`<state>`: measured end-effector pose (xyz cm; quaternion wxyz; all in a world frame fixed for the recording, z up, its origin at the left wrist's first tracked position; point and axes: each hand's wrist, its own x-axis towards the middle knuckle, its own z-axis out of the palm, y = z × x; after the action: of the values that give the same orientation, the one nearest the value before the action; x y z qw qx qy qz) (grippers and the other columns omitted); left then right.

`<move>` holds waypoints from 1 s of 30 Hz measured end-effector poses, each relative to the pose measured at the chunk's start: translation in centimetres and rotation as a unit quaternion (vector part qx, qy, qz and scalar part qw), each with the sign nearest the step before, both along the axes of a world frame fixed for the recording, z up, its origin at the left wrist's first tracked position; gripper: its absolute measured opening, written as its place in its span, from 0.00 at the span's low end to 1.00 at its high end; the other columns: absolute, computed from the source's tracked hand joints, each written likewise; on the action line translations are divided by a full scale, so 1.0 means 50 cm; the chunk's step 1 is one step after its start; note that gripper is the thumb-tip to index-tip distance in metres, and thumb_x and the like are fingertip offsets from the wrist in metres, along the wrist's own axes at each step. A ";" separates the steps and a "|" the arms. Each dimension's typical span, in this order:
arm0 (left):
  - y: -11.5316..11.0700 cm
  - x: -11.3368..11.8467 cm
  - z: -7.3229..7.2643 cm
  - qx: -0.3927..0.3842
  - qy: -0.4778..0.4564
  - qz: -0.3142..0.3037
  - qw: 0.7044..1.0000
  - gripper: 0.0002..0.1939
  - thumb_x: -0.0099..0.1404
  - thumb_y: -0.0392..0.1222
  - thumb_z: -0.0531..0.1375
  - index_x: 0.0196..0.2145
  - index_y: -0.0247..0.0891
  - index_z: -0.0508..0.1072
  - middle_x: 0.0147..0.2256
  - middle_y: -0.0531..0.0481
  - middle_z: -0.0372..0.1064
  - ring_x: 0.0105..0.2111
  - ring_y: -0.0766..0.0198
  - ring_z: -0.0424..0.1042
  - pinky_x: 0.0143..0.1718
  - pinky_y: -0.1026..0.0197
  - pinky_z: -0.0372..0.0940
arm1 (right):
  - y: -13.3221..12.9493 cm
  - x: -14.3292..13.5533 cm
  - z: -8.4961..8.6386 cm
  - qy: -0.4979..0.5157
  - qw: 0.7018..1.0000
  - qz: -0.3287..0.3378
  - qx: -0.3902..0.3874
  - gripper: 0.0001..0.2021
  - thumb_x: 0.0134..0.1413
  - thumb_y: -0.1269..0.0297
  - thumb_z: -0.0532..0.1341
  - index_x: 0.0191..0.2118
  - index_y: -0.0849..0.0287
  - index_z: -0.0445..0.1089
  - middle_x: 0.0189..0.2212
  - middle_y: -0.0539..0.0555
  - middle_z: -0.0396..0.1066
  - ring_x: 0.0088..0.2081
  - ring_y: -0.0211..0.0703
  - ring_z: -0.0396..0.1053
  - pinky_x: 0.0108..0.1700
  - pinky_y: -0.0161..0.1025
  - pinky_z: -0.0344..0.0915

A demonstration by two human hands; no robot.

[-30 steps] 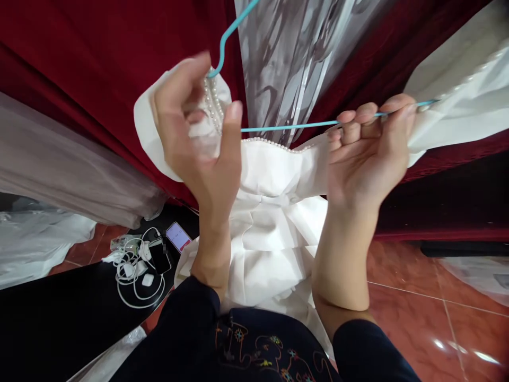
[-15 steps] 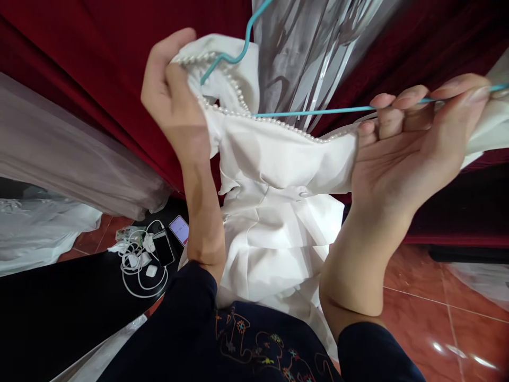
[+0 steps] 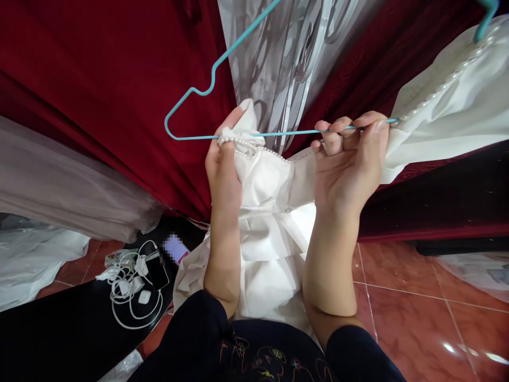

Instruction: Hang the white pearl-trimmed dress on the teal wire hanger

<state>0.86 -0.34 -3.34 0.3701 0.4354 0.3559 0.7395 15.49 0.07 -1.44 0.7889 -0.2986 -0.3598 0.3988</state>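
Note:
A white dress (image 3: 266, 249) with pearl beading along its neckline hangs down in front of me. Through its top runs a thin turquoise hanger (image 3: 294, 132), whose left end sticks out bare past the cloth. My left hand (image 3: 225, 164) is closed on the dress's beaded left sleeve, bunched against the hanger's lower bar. Around the same bar, farther right, the fingers of my right hand (image 3: 350, 154) are curled and pinched. The dress's other beaded sleeve (image 3: 449, 111) stays spread over the hanger's right end.
Red curtains (image 3: 119, 79) and grey sheer fabric (image 3: 262, 63) hang behind. At lower left a black bench (image 3: 51, 329) carries tangled white cables (image 3: 119, 292), a dark phone (image 3: 157, 270) and another lit phone (image 3: 175, 249). Red tiles (image 3: 417, 313) cover the floor.
The left sleeve has come off the hanger's left end and is bunched in my left hand, which moved right and down. My right hand and the hanger shifted left.

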 end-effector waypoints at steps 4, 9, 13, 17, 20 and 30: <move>0.005 0.027 0.039 -0.046 0.005 0.037 0.998 0.20 0.79 0.61 0.51 0.42 0.43 0.71 0.42 0.44 0.75 0.52 0.53 0.76 0.51 0.54 0.74 | -0.014 0.008 0.007 -0.008 1.000 -0.002 -0.013 0.11 0.69 0.53 0.57 0.40 0.54 0.67 0.36 0.49 0.76 0.40 0.36 0.80 0.43 0.36 0.76; 0.005 0.015 0.047 -0.005 -0.029 0.040 0.999 0.16 0.80 0.54 0.51 0.37 0.44 0.65 0.34 0.48 0.68 0.40 0.57 0.74 0.45 0.55 0.73 | -0.071 0.050 0.045 -0.138 0.981 -0.119 -0.063 0.06 0.61 0.65 0.66 0.34 0.62 0.76 0.27 0.50 0.75 0.27 0.34 0.75 0.29 0.33 0.69; 0.008 0.003 0.049 -0.017 -0.028 0.030 0.999 0.18 0.78 0.58 0.55 0.37 0.43 0.66 0.33 0.48 0.67 0.35 0.59 0.73 0.42 0.57 0.73 | -0.074 0.097 0.067 -0.259 0.911 -0.322 -0.008 0.13 0.52 0.66 0.74 0.44 0.51 0.79 0.43 0.44 0.75 0.46 0.30 0.72 0.49 0.33 0.70; 0.009 0.000 0.043 -0.034 -0.024 0.042 0.998 0.21 0.76 0.64 0.54 0.38 0.43 0.67 0.32 0.48 0.67 0.38 0.58 0.73 0.40 0.58 0.71 | -0.015 0.124 0.066 -0.357 0.866 -0.351 0.017 0.25 0.47 0.69 0.76 0.52 0.43 0.78 0.53 0.44 0.71 0.60 0.38 0.66 0.71 0.48 0.58; 0.012 -0.008 0.042 -0.002 -0.023 0.029 0.999 0.21 0.72 0.65 0.57 0.37 0.44 0.65 0.31 0.49 0.65 0.36 0.58 0.71 0.39 0.58 0.68 | 0.031 0.138 0.082 -0.329 0.879 -0.341 0.043 0.15 0.54 0.79 0.68 0.44 0.52 0.82 0.43 0.47 0.74 0.51 0.37 0.72 0.63 0.44 0.65; 0.015 -0.007 0.049 0.036 -0.036 0.008 0.999 0.15 0.70 0.55 0.61 0.35 0.43 0.63 0.30 0.51 0.61 0.30 0.62 0.63 0.36 0.61 0.65 | 0.062 0.241 0.057 -0.102 0.935 -0.341 0.009 0.15 0.57 0.79 0.60 0.21 0.60 0.68 0.21 0.43 0.62 0.28 0.26 0.64 0.36 0.28 0.63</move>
<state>0.49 0.41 -0.91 0.3610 0.4187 0.3184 0.7701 27.53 3.18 1.43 0.8392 -0.4352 -0.3184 0.0701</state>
